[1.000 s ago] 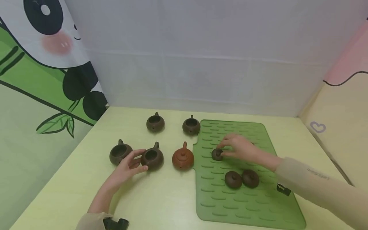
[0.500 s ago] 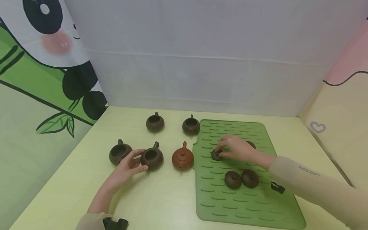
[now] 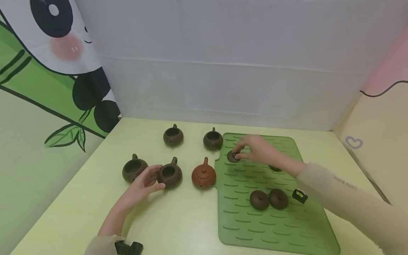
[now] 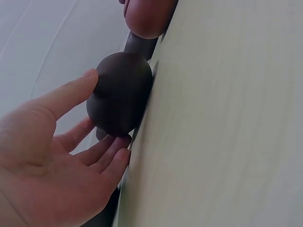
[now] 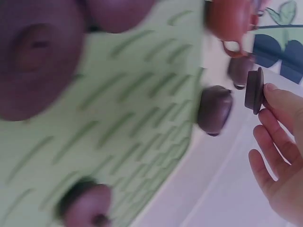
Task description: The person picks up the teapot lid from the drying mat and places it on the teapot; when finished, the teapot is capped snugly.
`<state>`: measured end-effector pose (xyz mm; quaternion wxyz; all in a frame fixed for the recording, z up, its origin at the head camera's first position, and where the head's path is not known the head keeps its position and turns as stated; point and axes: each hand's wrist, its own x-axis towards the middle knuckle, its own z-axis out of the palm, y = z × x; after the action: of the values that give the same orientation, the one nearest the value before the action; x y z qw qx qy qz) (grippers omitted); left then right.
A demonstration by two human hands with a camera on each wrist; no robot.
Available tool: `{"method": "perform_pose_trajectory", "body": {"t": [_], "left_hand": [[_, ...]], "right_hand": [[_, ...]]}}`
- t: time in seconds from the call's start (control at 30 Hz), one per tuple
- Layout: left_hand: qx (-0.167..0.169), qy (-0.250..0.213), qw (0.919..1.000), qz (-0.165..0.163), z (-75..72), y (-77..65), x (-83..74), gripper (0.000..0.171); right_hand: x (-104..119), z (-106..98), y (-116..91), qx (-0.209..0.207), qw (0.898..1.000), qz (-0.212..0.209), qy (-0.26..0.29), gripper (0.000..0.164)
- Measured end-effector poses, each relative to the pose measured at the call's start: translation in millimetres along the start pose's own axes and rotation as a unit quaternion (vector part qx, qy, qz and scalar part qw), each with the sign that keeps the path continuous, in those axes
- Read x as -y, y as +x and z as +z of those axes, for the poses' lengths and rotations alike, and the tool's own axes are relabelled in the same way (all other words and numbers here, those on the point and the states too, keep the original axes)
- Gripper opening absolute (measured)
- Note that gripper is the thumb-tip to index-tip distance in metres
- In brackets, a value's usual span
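Note:
My right hand (image 3: pixel 259 150) pinches a small dark brown teapot lid (image 3: pixel 232 157) by its knob, raised over the left side of the green mat (image 3: pixel 237 221). The right wrist view shows this lid (image 5: pixel 254 92) edge-on between thumb and fingertips. On the table to the left, my left hand (image 3: pixel 140 187) holds a lidless dark brown teapot (image 3: pixel 170 179), thumb on its near side and fingers on its left. In the left wrist view the same teapot (image 4: pixel 120 94) sits between thumb and fingers. Beside it stands a reddish-brown teapot (image 3: pixel 203 178) with its lid on.
Another lidless teapot (image 3: pixel 134 170) stands just left of my left hand. Two more, a back-left teapot (image 3: pixel 173 138) and a back-right teapot (image 3: pixel 213 141), stand behind. Two lids (image 3: pixel 259 200) lie together on the mat; a further lid (image 3: pixel 275 168) is partly under my right forearm.
My right hand has lifted the small lid off the mat and moved it slightly back and to the left. The left hand has stayed on its teapot.

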<state>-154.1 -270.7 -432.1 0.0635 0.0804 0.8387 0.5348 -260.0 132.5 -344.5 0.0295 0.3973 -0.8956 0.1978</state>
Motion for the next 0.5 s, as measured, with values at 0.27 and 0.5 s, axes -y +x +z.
{"method": "perform_pose_trajectory", "body": {"t": [0.27, 0.5], "left_hand": [[0.002, -0.004, 0.9998, -0.019, -0.1, -0.5, -2.5, 0.077], [-0.002, 0.0, 0.9998, -0.02, 1.0, -0.3, -1.9, 0.075]], "right_hand": [[24, -15, 33, -0.044, 0.998, -0.01, 0.036, 0.013], [45, -11, 69, -0.076, 0.994, -0.023, 0.075, 0.017]]}}
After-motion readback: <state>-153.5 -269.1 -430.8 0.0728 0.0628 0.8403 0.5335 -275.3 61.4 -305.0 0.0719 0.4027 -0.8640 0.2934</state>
